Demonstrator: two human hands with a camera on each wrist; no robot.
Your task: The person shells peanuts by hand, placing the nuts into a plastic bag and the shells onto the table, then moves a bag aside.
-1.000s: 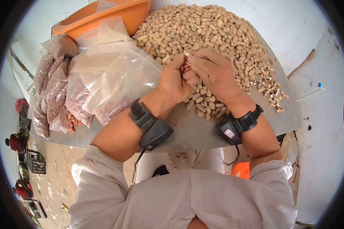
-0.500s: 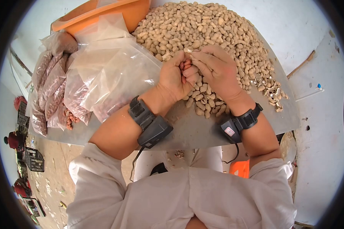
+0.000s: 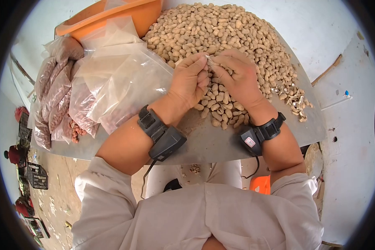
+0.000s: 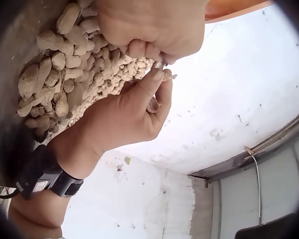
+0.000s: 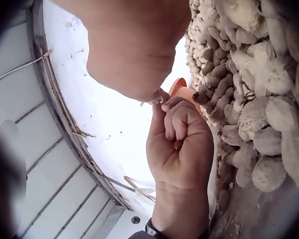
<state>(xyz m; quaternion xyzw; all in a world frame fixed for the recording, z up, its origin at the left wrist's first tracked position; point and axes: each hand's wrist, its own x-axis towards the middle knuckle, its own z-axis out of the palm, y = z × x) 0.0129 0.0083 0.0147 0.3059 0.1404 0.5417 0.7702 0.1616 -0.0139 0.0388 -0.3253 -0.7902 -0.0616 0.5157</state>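
Over the peanut heap (image 3: pixel 221 33), both hands meet at their fingertips. The left hand (image 3: pixel 186 81) pinches a small pale piece of shell (image 3: pixel 208 61) between thumb and index finger, its other fingers curled into the palm. In the right wrist view a reddish kernel (image 5: pixel 178 145) shows in the left palm (image 5: pixel 182 149). The right hand (image 3: pixel 242 77) holds the same shell from the other side with thumb and index finger. In the left wrist view, bits of shell (image 4: pixel 153 105) show within the right hand's (image 4: pixel 122 117) fingers.
Clear plastic bags (image 3: pixel 125 83) and filled bags of reddish kernels (image 3: pixel 56 96) lie at the left, with loose kernels (image 3: pixel 77 131) beside them. An orange basin (image 3: pixel 146 18) stands behind. Broken shells (image 3: pixel 296 100) lie at the right. Black crates (image 3: pixel 36 176) stand on the floor.
The left hand's thumb and index finger have come up to the shell at the right fingertips. The reddish kernels seen in the left hand earlier are now hidden in the head view.
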